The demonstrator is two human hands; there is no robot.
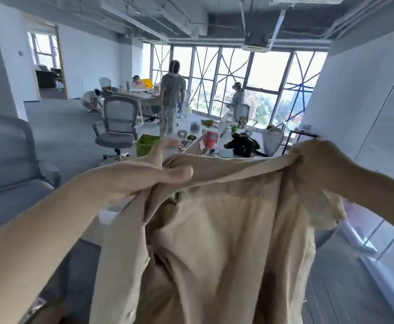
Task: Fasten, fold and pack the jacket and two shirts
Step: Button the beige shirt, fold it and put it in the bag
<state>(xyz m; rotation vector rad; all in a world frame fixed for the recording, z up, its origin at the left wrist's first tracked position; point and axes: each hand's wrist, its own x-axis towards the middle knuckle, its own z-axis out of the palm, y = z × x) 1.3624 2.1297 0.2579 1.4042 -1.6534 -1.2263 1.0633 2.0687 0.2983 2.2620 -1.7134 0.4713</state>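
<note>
Beige shirt (pixel 226 242) hangs unfolded and apparently unfastened, its top edge pinched by left hand (pixel 142 181) and right hand (pixel 317 164); folding and packing remain, I'd judge.

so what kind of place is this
Most likely an open-plan office, seemingly unfinished. Swivel office chairs stand around cluttered desks, a wall of tall windows looks out over a city, and the ceiling shows bare ducts. Both hands hold up a beige garment.
</note>
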